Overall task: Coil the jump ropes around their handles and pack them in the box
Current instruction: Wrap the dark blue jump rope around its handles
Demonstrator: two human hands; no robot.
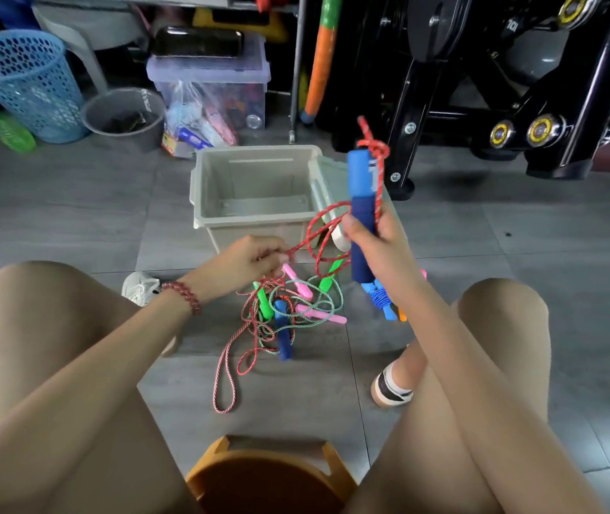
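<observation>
Two hands were in view, both occupied with one red-and-white rope (pixel 318 231).

- Right hand (pixel 377 239): clenched round the lower half of a pair of blue handles (pixel 362 202), held upright and side by side above the floor. The rope was knotted at the top of the handles and ran down their right side into the fist.
- Left hand (pixel 247 261): fingers curled, pinching the same rope low down, just above the pile. A red bead bracelet (pixel 184 296) sat on that wrist. Between the two hands the rope hung in slack loops.
- Box (pixel 259 179): beige, open, standing on the floor beyond the hands; nothing visible inside. Its lid (pixel 327 187) leaned against its right side.
- Pile of loose ropes (pixel 259 328): on the floor between the person's feet, just in front of the box. Tangled in it were pink handles (pixel 318 315), a green handle (pixel 264 302) and a blue handle (pixel 283 335). One long red-and-white loop trailed out toward the stool (pixel 270 476).
- Coiled blue bundle (pixel 381 300): on the floor just right of the pile, partly hidden behind the right forearm.
- Far edge of the floor: blue mesh basket (pixel 25 83), grey bucket (pixel 125 118) and clear storage bin (pixel 210 90) to the left; black metal frame (pixel 518 87) to the right.
</observation>
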